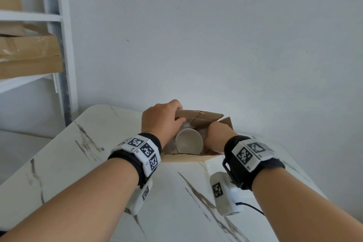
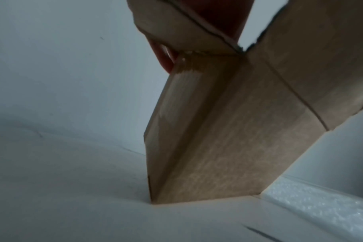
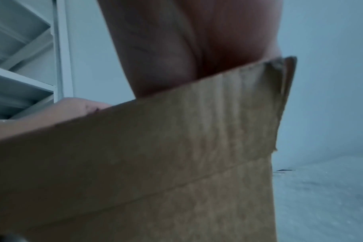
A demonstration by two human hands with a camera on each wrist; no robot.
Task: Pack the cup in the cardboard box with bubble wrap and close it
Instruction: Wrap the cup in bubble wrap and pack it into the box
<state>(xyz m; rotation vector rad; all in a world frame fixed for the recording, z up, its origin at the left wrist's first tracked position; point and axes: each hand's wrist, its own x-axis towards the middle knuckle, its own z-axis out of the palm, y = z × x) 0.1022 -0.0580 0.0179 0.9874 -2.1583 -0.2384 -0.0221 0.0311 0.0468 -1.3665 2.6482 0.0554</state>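
Note:
A small cardboard box (image 1: 184,157) stands on the marble table near its far edge. Inside it a beige cup (image 1: 189,141) lies on its side, mouth towards me, with clear bubble wrap (image 1: 186,124) around it. My left hand (image 1: 161,120) grips the box's far-left flap (image 1: 198,116), fingers over the top and thumb beneath. My right hand (image 1: 218,133) reaches down into the box to the right of the cup, its fingers hidden. The left wrist view shows the box's outer corner (image 2: 228,131). In the right wrist view my palm (image 3: 197,49) dips behind the box wall (image 3: 155,163).
A white shelf rack (image 1: 64,45) at the left holds taped cardboard cartons (image 1: 29,53). A plain wall stands just behind the table (image 1: 78,163). A sheet of bubble wrap (image 2: 321,206) lies on the table beside the box. A thin black cable (image 1: 253,207) hangs from my right wrist.

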